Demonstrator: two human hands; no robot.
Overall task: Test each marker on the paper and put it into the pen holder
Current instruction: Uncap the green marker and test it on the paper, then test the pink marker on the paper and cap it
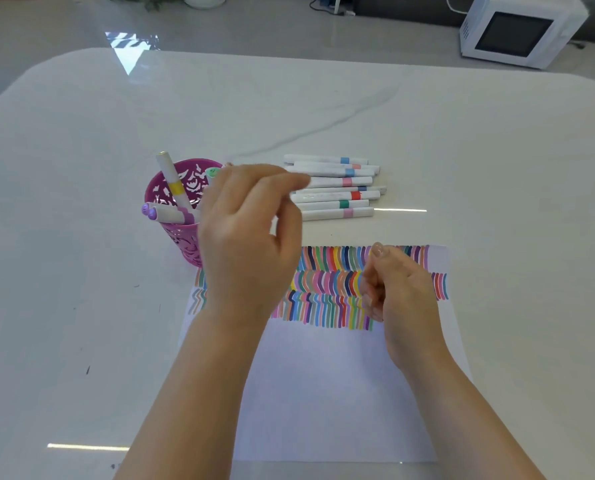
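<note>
My left hand (251,237) hides the pen holder's (181,237) right side and the loose markers' (337,183) left ends; its fingertips (301,183) blur. My right hand's (403,296) fingers curl inward; whether either hand holds anything, I cannot tell.

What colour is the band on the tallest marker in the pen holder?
Yellow band on the marker in the pink pen holder, head view.

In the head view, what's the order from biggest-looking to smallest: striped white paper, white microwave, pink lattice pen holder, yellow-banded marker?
1. White paper sheet with coloured stripes.
2-3. White microwave and pink lattice pen holder look about alike; the microwave is farther off, and the left hand hides part of the holder.
4. Yellow-banded white marker.
</note>
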